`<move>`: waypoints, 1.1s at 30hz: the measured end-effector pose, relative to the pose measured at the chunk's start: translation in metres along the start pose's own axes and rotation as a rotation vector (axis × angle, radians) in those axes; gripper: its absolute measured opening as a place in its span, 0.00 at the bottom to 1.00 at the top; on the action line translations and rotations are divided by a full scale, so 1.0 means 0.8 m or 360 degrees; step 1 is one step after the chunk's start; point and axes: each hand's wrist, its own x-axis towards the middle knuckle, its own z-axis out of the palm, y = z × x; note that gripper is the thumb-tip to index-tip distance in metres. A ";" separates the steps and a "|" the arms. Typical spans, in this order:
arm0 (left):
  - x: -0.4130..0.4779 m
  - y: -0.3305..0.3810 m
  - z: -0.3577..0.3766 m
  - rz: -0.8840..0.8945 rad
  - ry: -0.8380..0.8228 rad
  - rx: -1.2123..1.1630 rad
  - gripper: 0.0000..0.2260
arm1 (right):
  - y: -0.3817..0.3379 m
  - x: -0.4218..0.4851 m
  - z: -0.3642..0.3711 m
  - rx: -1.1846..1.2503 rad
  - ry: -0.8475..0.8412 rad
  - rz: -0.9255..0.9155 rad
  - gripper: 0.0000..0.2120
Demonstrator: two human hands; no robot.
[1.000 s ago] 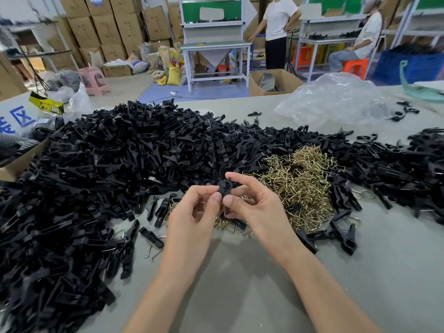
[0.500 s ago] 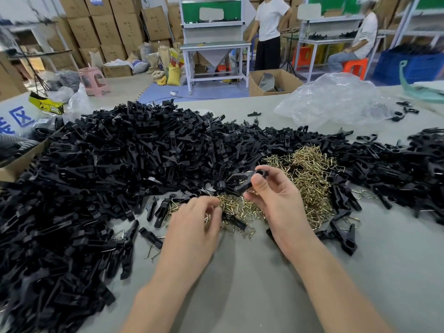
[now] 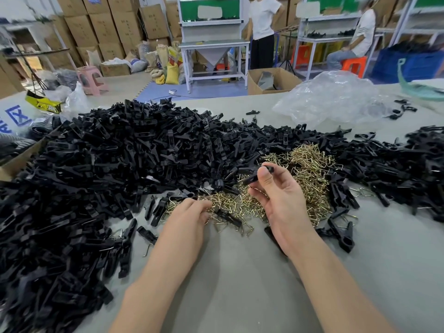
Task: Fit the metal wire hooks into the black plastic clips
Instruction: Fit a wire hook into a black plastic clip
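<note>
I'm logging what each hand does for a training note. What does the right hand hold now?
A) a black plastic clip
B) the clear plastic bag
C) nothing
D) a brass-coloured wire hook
A: the right hand pinches a black plastic clip between thumb and fingers above the pile of wire hooks.

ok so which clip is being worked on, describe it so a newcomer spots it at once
Start at the brassy pile of wire hooks in the middle of the table. The right hand is held up over it, pinching one black clip under its thumb. It alone is off the table; every other clip lies loose in heaps.
</note>
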 end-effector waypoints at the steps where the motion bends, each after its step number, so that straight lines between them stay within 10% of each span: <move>1: 0.000 0.000 -0.001 -0.0004 0.0065 -0.0058 0.11 | 0.000 0.000 0.000 0.0003 0.0004 0.0003 0.17; 13: 0.000 -0.008 -0.007 -0.0052 0.0038 -0.0097 0.19 | 0.005 0.003 -0.001 0.0039 -0.0075 0.0040 0.16; 24: 0.001 0.027 -0.024 -0.0210 0.0173 -0.1476 0.18 | 0.016 -0.009 0.009 0.0268 -0.0490 0.0528 0.12; 33: -0.004 0.041 -0.008 -0.0033 0.0231 -0.0818 0.20 | 0.020 -0.013 0.015 0.0207 -0.0578 0.0608 0.21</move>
